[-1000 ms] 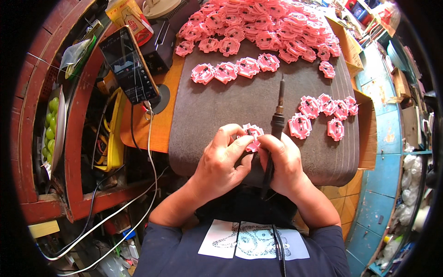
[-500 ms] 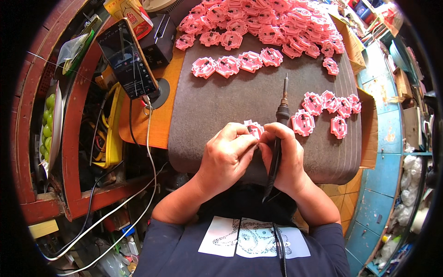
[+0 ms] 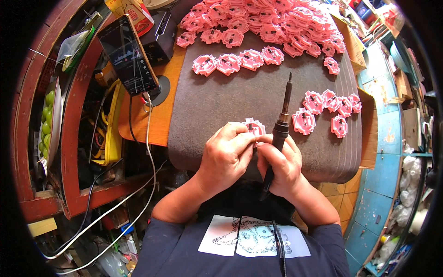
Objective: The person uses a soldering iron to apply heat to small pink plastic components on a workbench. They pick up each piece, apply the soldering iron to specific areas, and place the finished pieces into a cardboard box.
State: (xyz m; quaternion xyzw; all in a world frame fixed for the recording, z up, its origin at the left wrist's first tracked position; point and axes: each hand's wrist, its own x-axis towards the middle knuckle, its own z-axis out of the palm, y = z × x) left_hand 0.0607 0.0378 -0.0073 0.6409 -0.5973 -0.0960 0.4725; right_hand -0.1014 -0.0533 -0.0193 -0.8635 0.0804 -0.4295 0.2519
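Note:
Pinched in the fingers of my left hand (image 3: pixel 224 154) is a pink plastic piece (image 3: pixel 254 127) with a small dark part on it, partly hidden by the fingertips. My right hand (image 3: pixel 284 164) grips a black soldering iron (image 3: pixel 281 129), its tip pointing up and away from me, while its thumb and fingertips meet the left ones at the piece. Both hands are over the near edge of a dark grey mat (image 3: pixel 221 99). Similar pink pieces lie in a row (image 3: pixel 251 59) beyond the hands and in a group (image 3: pixel 314 102) to the right.
A large pink pile (image 3: pixel 272 32) covers the mat's far end. At left stand a phone on a stand (image 3: pixel 124 55), an orange tabletop (image 3: pixel 152 129), a yellow case (image 3: pixel 110 138), green grapes (image 3: pixel 47 120) and trailing cables. Cardboard (image 3: pixel 369 134) and blue panels (image 3: pixel 383 194) are at right.
My hands and the held piece have shifted slightly. The right thumb has moved lower, to the left fingertips, and the iron's handle now sits a little further right across that hand.

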